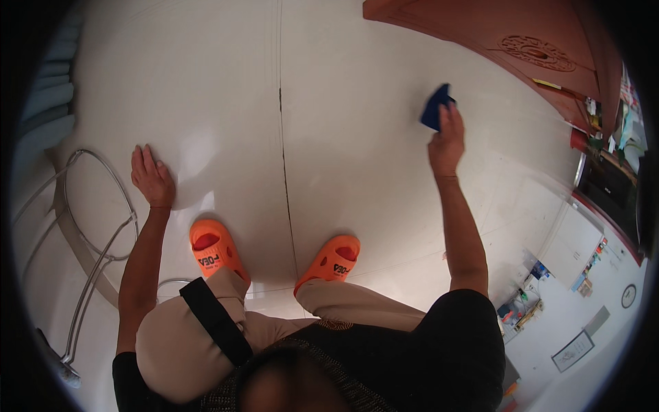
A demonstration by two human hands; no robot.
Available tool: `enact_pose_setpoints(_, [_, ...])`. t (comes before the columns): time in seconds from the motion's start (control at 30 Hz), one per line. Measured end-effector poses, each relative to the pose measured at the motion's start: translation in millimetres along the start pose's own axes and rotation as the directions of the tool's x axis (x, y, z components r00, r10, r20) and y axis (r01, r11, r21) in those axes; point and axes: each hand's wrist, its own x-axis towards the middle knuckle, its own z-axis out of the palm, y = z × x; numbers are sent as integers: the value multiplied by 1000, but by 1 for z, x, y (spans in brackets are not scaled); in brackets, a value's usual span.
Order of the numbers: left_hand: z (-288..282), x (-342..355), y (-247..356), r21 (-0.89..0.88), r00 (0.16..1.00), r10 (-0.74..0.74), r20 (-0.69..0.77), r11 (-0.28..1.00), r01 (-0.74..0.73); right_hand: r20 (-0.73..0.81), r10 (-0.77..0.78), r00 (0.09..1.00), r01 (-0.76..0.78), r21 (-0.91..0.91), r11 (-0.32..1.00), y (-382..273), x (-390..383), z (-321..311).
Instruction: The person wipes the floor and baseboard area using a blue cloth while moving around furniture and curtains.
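Observation:
My right hand [447,141] reaches far out to the right over the pale tiled floor [350,151]. Its fingers close on a dark blue piece that looks like a folded cloth [435,110], and the cloth lies at or just above the tiles. Over on the left, my left hand [152,177] has its fingers stretched out and holds nothing. It appears to rest on the floor, beside a round metal tube frame [130,218]. Between my arms, orange slippers [218,246] cover my feet.
A reddish-brown carved wooden cabinet [480,41] stands at the far right. Light blue curtain folds [51,103] hang at the left edge. A dark screen [609,185], a wall clock [629,295] and shelves with small items [522,309] line the right side.

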Motion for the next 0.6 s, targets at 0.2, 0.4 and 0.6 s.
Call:
enact_pose_setpoints(0.2, [2,3,7,-17,1000,-17,18,1000,17,58,-597,800,457,585,670,-211,-48,59])
enact_pose_setpoints(0.4, [-1,-2,1,4,1000,-8,25,1000,8,189,-465,865,394,318,863,-131,-54,63])
enact_pose_setpoints(0.6, [12,9,14,-31,1000,-20,9,999,21,177,348,921,-213,-519,828,142,-79,33])
